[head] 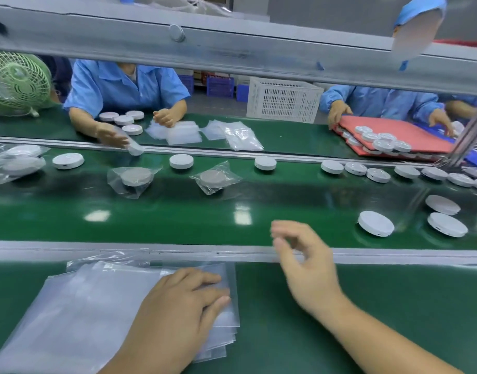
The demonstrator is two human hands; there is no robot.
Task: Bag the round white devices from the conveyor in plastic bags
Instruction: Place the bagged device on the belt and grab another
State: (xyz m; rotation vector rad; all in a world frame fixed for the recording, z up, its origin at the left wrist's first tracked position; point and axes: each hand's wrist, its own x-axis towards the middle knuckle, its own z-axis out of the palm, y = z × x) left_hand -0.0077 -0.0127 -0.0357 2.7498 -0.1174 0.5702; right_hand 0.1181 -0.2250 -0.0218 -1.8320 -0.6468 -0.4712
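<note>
Fetching step. Pressing the plastic bags [97,306] onto the desk [393,306] with the flat left hand [183,300]; holding the right hand [304,263] above the rail [151,252], loosely curled, probably empty though blurred. Next: reach right for the nearest white device [376,223] on the conveyor [178,211], grip its rim

We have bare conveyor belt [178,220] open at twelve o'clock beyond the low metal rail [97,249]; at two o'clock loose white devices [375,223] crowd the way.

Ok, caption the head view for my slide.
Left hand rests on a stack of plastic bags while the right hand hovers empty over the conveyor near a round white device.
</note>
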